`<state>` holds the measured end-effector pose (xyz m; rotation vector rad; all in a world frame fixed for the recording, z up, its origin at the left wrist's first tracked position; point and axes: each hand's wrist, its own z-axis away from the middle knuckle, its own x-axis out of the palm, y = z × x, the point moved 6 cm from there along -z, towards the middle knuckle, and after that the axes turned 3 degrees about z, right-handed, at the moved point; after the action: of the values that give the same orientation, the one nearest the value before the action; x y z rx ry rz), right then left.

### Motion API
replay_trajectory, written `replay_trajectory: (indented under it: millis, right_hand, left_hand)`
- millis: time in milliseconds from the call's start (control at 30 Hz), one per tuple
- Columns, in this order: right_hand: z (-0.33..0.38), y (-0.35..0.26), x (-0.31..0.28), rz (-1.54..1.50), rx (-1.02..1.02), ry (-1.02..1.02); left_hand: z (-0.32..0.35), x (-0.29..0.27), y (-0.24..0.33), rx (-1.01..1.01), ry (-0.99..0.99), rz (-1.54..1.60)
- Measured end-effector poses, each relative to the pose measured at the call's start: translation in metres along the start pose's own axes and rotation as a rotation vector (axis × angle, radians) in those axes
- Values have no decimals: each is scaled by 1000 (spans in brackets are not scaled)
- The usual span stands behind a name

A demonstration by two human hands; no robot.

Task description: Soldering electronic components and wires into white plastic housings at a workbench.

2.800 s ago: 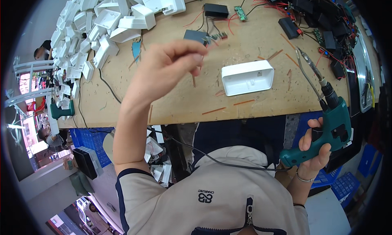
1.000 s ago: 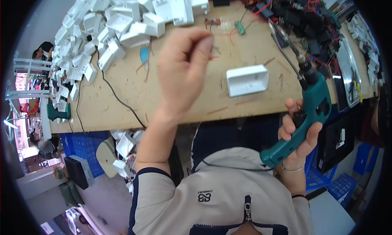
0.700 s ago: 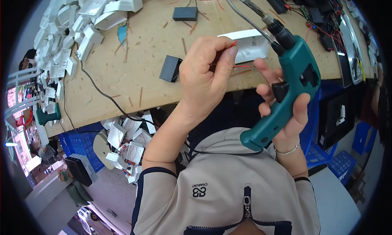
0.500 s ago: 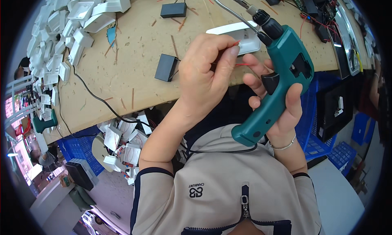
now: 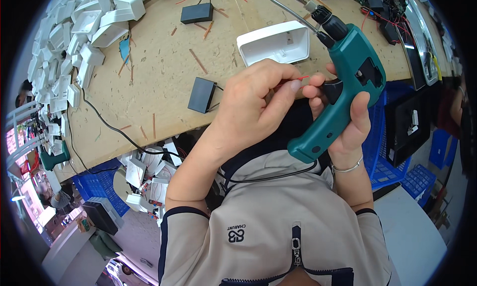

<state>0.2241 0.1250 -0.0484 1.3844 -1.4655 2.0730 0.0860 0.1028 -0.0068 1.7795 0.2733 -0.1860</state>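
Observation:
My right hand [image 5: 348, 119] grips the handle of a teal pistol-shaped soldering tool [image 5: 343, 85], its metal tip pointing up and left over the bench. My left hand [image 5: 253, 105] is raised just in front of it, with thumb and forefinger pinching a short thin red wire [image 5: 293, 81] close to the tool's black trigger. Behind both hands an open white plastic housing [image 5: 273, 41] lies on the wooden workbench [image 5: 159, 82]. A small black box [image 5: 201, 94] with leads rests to the left of my left hand.
Many white plastic housings [image 5: 84, 33] are piled at the bench's left. Another black box [image 5: 196, 13] lies farther back, with cut wire scraps around it. A black cable [image 5: 114, 132] crosses the bench. Blue crates [image 5: 382, 152] stand below on the right, electronics parts at top right.
My left hand came back from reaching over the bench to right in front of the tool. My right hand lifted the teal tool up toward it, and both now meet near my chest.

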Motion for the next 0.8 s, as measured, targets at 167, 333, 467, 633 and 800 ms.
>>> replay_trajectory:
  millis: [167, 333, 467, 633, 800]
  right_hand:
    - [-5, 1, -5, -5, -2, 13]
    - [-11, 3, -8, -21, 3, 14]
    - [-10, -14, -11, 10, -69, 34]
    - [14, -51, -10, 241, -215, 21]
    - [65, -66, -11, 733, -215, 283]
  left_hand:
    - [-4, 2, 2, 58, -33, -94]
    - [-4, 4, 6, 169, 31, -238]
    - [-1, 0, 9, 394, 210, -601]
    - [0, 0, 9, 491, 335, -784]
    - [-2, 2, 1, 459, 295, -843]
